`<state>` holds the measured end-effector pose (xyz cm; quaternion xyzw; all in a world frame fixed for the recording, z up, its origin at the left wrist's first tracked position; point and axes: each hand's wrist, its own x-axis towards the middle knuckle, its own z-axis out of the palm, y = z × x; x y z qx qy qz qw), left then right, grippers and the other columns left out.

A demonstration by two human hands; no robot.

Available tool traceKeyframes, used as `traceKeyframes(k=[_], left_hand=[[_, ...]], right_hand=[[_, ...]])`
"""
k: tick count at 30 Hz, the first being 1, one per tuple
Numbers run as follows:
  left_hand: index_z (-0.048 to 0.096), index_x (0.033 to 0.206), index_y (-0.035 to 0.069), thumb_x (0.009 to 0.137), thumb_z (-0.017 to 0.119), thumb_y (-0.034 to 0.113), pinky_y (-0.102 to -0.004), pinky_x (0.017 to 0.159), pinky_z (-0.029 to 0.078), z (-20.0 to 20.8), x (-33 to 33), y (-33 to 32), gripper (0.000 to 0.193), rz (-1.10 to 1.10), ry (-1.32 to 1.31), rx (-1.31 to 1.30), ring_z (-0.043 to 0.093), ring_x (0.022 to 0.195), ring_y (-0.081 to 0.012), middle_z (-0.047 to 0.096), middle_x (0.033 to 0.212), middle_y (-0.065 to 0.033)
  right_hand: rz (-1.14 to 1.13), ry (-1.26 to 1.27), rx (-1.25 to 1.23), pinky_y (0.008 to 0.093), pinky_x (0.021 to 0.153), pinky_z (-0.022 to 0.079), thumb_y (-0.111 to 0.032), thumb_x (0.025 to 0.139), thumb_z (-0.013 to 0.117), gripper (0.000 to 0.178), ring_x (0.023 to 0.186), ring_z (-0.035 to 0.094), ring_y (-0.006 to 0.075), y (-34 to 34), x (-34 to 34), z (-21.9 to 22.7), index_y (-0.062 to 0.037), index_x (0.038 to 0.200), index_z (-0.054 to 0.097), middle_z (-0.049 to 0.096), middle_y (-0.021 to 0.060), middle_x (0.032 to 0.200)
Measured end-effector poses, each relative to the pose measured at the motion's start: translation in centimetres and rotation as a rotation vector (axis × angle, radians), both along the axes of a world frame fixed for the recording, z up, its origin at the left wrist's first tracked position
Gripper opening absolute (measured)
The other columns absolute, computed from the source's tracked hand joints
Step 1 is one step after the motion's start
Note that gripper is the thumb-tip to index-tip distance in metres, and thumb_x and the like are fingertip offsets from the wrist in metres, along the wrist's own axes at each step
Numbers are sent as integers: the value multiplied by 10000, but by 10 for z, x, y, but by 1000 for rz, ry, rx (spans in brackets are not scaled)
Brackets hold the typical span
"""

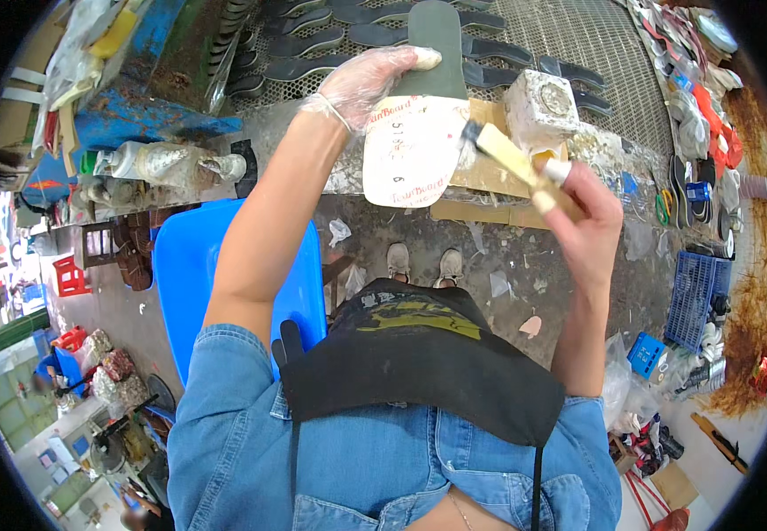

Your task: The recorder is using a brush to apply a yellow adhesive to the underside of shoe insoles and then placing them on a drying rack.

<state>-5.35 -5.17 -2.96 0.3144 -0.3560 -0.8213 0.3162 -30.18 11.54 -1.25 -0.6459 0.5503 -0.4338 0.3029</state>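
My left hand (pixel 368 84), in a thin clear plastic glove with a band at the wrist, grips a shoe insole board (pixel 408 164) by its left edge. The board's near part is white with printing, and its far part is grey-green. In my right hand (pixel 591 217) is a brush (pixel 509 154) with a pale flat handle, pinched between thumb and fingers with white coverings on the tips. Its dark bristles are at the white part's right edge; whether they touch it I cannot tell. A crusted white container (pixel 543 104) stands just beyond the brush.
Rows of dark insoles (pixel 308 42) lie on a mesh surface (pixel 578 35) at the far side. Brown cardboard (pixel 490 181) lies at the bench edge. A smeared plastic bottle (pixel 167 164) rests at left, above a blue chair (pixel 193 257). Green-handled scissors (pixel 664 206) and a blue crate (pixel 695 296) are at right.
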Motion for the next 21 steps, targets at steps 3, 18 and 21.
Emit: traceKeyframes(k=[3, 18, 21], left_hand=[[624, 1075, -6, 874, 649, 161, -339, 716, 609, -6, 3, -11, 263, 34, 36, 28, 704, 823, -208, 692, 968, -122], [425, 1345, 6, 812, 679, 179, -377, 977, 485, 0, 17, 30, 616, 123, 143, -238, 576, 1117, -216, 571, 1217, -100], [391, 1381, 13, 782, 675, 162, -386, 1033, 417, 0, 15, 41, 679, 173, 156, -249, 527, 1177, -217, 540, 1265, -98]], right_hand=[[-7, 290, -48, 279, 566, 437, -34, 683, 740, 295, 658, 577, 159, -2, 7, 2, -49, 977, 720, 570, 52, 741], [-198, -43, -29, 235, 547, 368, -33, 728, 692, 314, 641, 512, 63, -12, 15, 18, -19, 1042, 696, 587, 17, 740], [-167, 103, -111, 267, 564, 403, -26, 716, 680, 321, 634, 550, 142, -19, 39, 34, -16, 1037, 689, 597, 49, 771]])
